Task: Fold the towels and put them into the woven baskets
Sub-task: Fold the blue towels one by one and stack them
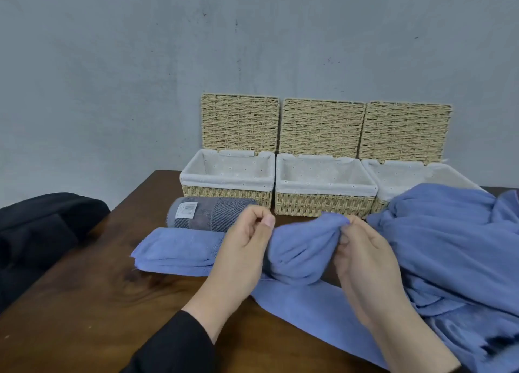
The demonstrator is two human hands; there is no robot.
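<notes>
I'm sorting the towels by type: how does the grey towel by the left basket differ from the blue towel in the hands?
The grey towel is grey with a woven border band and a label; the blue towel is plain blue. The grey towel lies folded and untouched on the table; the blue towel is only part rolled, gripped by the left hand and the right hand, its tail trailing loose. Neither is in a basket yet.

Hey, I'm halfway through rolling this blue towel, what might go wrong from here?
1. The blue towel is held only by pinches from the left hand and right hand; the roll might loosen.
2. The loose blue pile overhangs the right basket and may snag.
3. The finished roll may prove too wide for the middle basket.
</notes>
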